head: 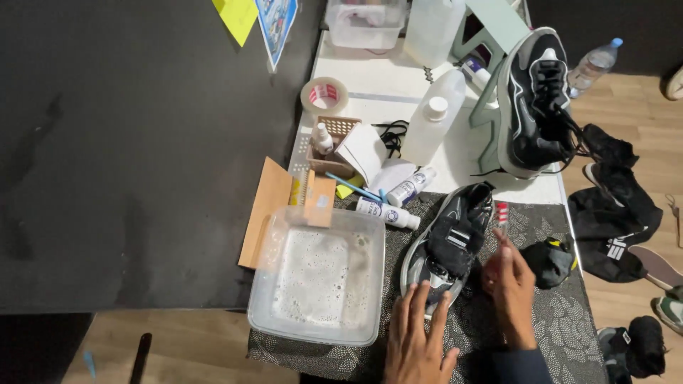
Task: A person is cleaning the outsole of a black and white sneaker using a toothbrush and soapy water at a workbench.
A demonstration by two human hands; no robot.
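On patterned mat (pixel 555 320), black sneaker (pixel 448 245) lies between flat left hand (pixel 418 341) and right hand (pixel 509 284), whose grip holds toothbrush (pixel 501 215)

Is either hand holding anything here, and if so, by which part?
The right hand pinches a toothbrush low on its handle. The left hand holds nothing; its spread fingers rest on the toe of the black-and-grey sneaker.

Mat (pixel 562 320) lies open right of the shoe (pixel 448 245); tub (pixel 318 277) blocks left.
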